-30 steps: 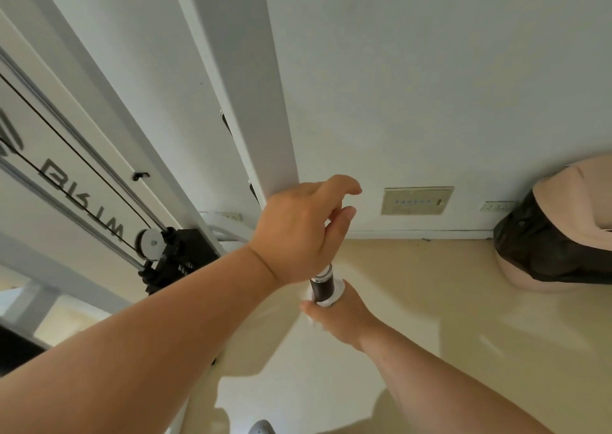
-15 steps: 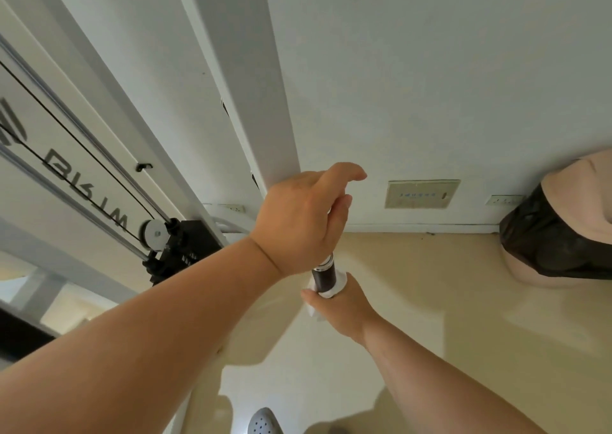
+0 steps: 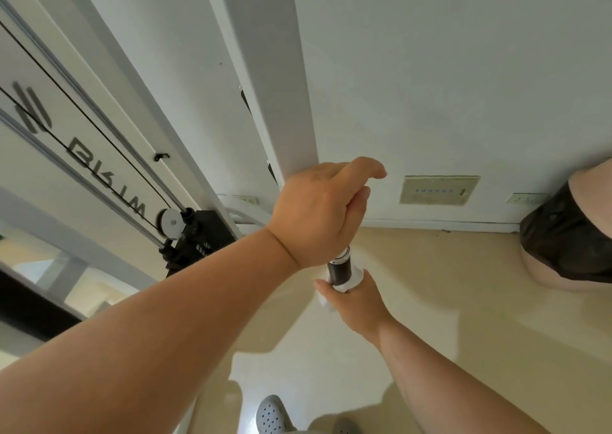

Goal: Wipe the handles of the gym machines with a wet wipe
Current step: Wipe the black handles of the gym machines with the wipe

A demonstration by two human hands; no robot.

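**At the cable handle: the wipe has hardly moved**

Just right of the pulley (image 3: 172, 223), the left hand (image 3: 318, 211) is curled over the top of the handle (image 3: 338, 269) with its index finger lifted, as it was a second ago. Below it, the wet wipe (image 3: 354, 278) wraps the black grip's lower end, and the right hand (image 3: 354, 304) is clamped around it. Both hands have drifted only slightly. The wipe sits at the same low spot, so the upper grip probably still needs wiping.

Your left hand (image 3: 318, 215) sits above your right hand (image 3: 356, 304) and the wet wipe (image 3: 355, 279) on the handle (image 3: 339, 269); the pulley (image 3: 170, 223) lies to their left.
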